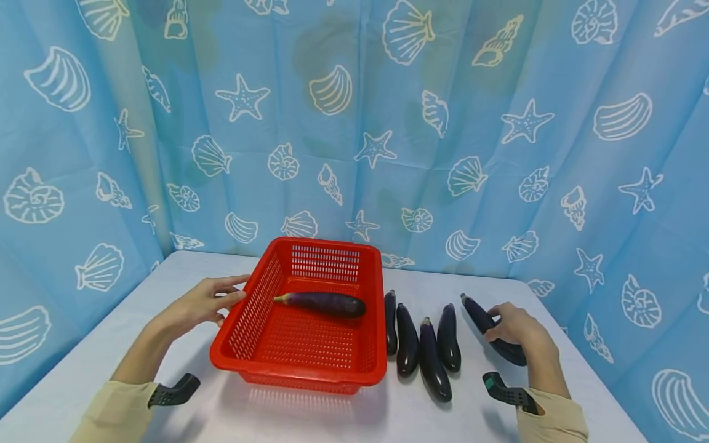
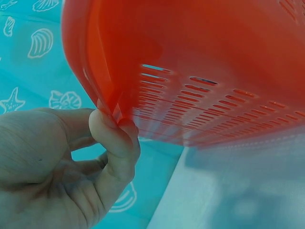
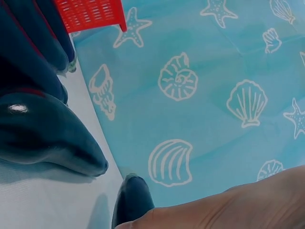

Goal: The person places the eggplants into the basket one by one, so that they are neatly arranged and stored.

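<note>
A red plastic basket point(image 1: 299, 373) with slotted walls stands in the middle of the table. My left hand point(image 1: 202, 301) pinches its left rim between thumb and fingers, as the left wrist view shows up close. Inside the basket lies one long dark eggplant point(image 1: 327, 303), its pale stem to the left. Over at the right, my right hand point(image 1: 517, 326) holds another eggplant point(image 1: 475, 312) from above, the stem end pointing away and to the left. In the right wrist view only the end of this held eggplant point(image 3: 133, 198) shows beside the hand.
Several more eggplants point(image 1: 407, 344) lie roughly side by side between the basket and my right hand. The table has a white cover point(image 1: 421, 424). A blue curtain point(image 1: 343, 154) with seashell prints hangs behind the table and along its sides.
</note>
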A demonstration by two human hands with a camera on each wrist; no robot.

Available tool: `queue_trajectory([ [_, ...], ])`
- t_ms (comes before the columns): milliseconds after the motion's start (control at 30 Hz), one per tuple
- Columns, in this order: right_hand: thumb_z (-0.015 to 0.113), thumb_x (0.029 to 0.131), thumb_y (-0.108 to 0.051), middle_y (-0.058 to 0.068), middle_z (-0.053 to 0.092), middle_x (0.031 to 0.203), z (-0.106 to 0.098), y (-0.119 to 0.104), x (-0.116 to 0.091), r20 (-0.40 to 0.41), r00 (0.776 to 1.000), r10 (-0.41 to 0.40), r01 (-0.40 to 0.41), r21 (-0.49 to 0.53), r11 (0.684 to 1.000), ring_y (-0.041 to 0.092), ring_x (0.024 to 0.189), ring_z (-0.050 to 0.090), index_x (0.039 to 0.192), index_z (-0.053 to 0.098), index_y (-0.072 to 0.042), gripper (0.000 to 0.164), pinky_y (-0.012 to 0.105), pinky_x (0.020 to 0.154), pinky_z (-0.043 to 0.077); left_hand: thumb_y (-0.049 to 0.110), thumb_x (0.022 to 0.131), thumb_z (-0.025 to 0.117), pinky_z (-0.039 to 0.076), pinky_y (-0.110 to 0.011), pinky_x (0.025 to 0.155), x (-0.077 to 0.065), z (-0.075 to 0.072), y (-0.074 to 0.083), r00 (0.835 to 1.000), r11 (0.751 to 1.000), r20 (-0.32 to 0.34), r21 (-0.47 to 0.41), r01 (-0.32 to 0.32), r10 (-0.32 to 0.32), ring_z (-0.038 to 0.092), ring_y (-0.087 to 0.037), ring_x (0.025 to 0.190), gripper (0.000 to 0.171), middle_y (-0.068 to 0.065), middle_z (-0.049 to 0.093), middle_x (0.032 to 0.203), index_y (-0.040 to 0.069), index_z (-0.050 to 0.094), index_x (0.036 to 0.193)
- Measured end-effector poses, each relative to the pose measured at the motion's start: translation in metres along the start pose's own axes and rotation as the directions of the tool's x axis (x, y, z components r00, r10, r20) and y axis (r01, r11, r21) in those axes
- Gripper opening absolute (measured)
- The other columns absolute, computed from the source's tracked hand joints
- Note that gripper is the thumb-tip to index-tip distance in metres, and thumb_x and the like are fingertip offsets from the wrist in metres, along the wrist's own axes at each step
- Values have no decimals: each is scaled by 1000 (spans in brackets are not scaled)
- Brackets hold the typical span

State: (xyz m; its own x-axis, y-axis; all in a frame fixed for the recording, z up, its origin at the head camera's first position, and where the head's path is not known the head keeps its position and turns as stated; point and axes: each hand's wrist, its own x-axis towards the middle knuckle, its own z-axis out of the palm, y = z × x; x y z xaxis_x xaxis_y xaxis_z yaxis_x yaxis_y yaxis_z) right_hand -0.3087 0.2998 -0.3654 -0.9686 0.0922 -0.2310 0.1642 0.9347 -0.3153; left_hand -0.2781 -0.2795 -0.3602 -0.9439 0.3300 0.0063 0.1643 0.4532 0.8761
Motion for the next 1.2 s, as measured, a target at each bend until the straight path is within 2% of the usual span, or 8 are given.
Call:
queue_trajectory([
  [233,74,83,-16,34,55,123,-2,-5,-1,-25,1000,-6,7,16,1000,43,102,56,136,47,8,64,64,91,48,28,98,59,60,-33,71,-2,0,1,1000,1000,-6,6,-13,13,65,-23,95,67,-23,64,125,3,30,153],
  [567,73,85,-16,33,60,118,-5,-13,-2,-65,995,-73,74,12,997,38,96,62,136,47,8,61,61,87,51,27,99,58,60,-33,71,-1,0,1,1000,1000,-8,10,-10,10,65,-23,94,65,-23,64,124,3,30,153],
  [1200,75,84,-17,30,60,117,-6,-24,-7,-123,983,-135,134,-13,991,38,96,58,137,50,2,62,59,81,52,26,99,58,59,-32,70,0,1,1,1000,1000,-5,7,-6,6,63,-23,89,64,-23,63,119,3,31,152],
])
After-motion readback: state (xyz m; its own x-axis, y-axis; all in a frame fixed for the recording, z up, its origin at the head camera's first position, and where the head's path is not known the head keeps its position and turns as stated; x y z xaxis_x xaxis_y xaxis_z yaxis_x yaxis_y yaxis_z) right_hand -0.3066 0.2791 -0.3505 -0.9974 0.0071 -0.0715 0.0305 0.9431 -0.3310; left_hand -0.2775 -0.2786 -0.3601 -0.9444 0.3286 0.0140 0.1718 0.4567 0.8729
